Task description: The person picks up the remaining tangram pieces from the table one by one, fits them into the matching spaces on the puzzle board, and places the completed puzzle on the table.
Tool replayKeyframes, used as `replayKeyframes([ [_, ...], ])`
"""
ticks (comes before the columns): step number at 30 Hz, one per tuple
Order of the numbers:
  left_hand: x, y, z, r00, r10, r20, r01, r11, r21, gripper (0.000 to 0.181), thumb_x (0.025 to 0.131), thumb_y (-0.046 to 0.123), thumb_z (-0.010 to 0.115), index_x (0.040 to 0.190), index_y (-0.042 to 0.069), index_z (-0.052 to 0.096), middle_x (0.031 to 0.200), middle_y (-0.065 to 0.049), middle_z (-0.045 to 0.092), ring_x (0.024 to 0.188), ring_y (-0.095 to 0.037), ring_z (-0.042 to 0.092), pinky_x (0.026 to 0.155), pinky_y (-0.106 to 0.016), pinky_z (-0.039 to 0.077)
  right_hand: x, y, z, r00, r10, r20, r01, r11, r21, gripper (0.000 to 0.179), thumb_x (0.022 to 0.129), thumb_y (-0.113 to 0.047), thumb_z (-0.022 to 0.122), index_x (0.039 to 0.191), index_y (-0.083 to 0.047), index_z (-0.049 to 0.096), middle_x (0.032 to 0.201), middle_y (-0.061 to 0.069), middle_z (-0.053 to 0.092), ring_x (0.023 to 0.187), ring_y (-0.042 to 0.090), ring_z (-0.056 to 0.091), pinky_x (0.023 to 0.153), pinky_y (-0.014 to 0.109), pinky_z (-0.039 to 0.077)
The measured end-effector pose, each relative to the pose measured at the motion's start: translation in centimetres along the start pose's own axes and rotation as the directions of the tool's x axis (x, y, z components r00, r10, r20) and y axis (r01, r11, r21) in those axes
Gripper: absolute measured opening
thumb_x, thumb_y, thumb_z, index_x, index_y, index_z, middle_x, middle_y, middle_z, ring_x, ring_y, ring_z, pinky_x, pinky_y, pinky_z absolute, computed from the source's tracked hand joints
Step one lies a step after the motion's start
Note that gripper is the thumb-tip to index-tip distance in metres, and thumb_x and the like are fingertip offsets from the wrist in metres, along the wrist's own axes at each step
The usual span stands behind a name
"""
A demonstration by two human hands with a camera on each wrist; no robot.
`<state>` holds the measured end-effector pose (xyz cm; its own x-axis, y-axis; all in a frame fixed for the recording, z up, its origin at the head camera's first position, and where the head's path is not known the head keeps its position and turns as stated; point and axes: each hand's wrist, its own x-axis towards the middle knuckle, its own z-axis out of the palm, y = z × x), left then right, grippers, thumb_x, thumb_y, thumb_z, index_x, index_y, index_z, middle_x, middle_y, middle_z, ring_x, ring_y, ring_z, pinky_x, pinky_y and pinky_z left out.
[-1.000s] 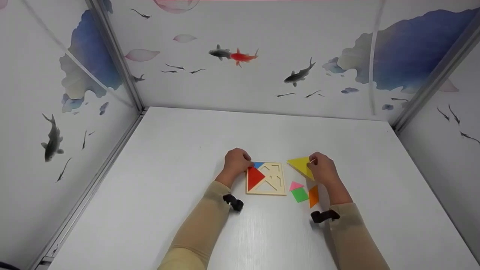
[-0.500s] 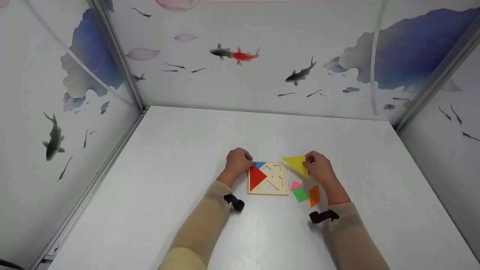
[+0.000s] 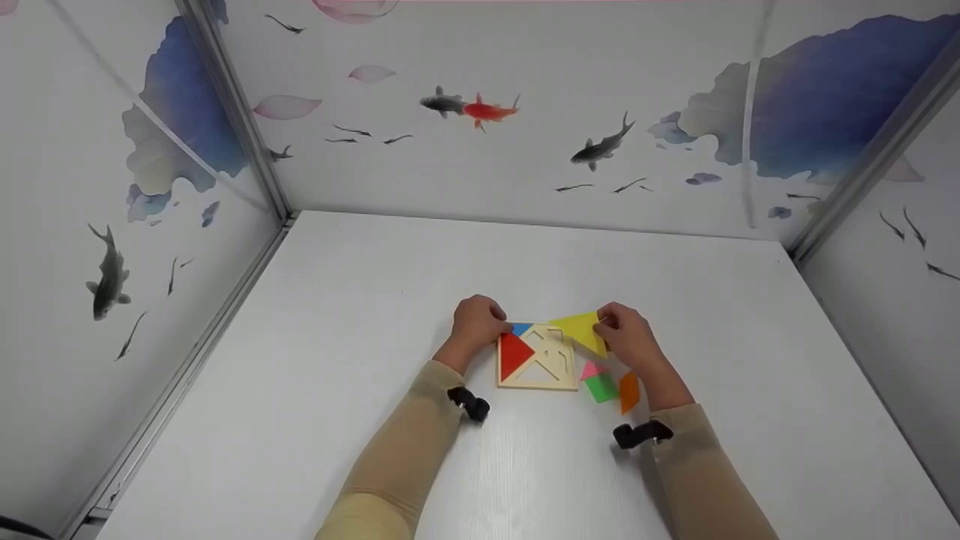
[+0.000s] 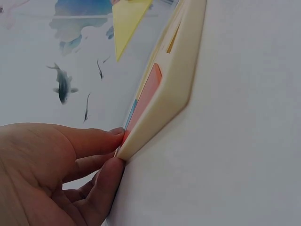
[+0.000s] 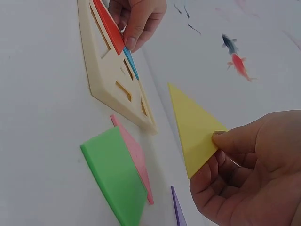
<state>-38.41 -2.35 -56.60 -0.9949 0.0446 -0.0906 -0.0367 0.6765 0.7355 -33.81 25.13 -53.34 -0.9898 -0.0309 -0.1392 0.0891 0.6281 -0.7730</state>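
Observation:
My left hand [image 3: 477,322] pinches the far left corner of a wooden tangram board [image 3: 536,388], thumb on top and fingers at the edge in the left wrist view. Set into the board are a red triangle [image 3: 514,357] and a small blue triangle [image 3: 520,328]; its other recesses show bare wood. A large yellow triangle [image 5: 193,127] is pinched by one side between thumb and fingers of my right hand [image 3: 631,334]. Raised and tilted, the yellow triangle overlaps the board's far right corner in the head view.
Right of the board lie a green piece [image 3: 601,388], a pink triangle [image 3: 591,369] and an orange parallelogram [image 3: 628,392]. A purple piece [image 5: 178,209] shows at the bottom of the right wrist view. White walls with painted fish surround the white table [image 3: 360,315].
My right hand has moved left with the yellow triangle, from beside the board to over its far right corner. My left hand keeps its grip on the board.

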Motion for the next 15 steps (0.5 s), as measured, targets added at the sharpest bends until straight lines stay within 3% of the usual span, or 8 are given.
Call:
replayKeyframes([
  [7, 0.13, 0.00, -0.01, 1.000, 0.012, 0.009, -0.012, 1.000, 0.001, 0.017, 0.092, 0.024, 0.083, 0.102, 0.010, 0.080, 0.102, -0.006, 0.074, 0.097, -0.021, 0.064, 0.088, -0.035, 0.059, 0.07, -0.14, 0.44, 0.999, -0.046, 0.022, 0.045, 0.998, 0.045, 0.017, 0.107, -0.011, 0.057, 0.120, -0.001, 0.060, 0.097, 0.009, 0.058, 0.082, 0.022, 0.056, 0.076, 0.026, 0.051],
  [15, 0.19, -0.11, -0.08, 1.000, 0.019, 0.011, -0.019, 1.000, -0.002, 0.018, 0.092, 0.023, 0.083, 0.103, 0.009, 0.081, 0.101, -0.006, 0.074, 0.096, -0.020, 0.064, 0.088, -0.035, 0.059, 0.08, -0.61, 1.09, 0.998, -0.006, 0.070, 0.003, 0.999, 0.035, 0.018, 0.108, -0.012, 0.058, 0.123, -0.002, 0.060, 0.106, 0.012, 0.059, 0.092, 0.024, 0.057, 0.082, 0.026, 0.053],
])
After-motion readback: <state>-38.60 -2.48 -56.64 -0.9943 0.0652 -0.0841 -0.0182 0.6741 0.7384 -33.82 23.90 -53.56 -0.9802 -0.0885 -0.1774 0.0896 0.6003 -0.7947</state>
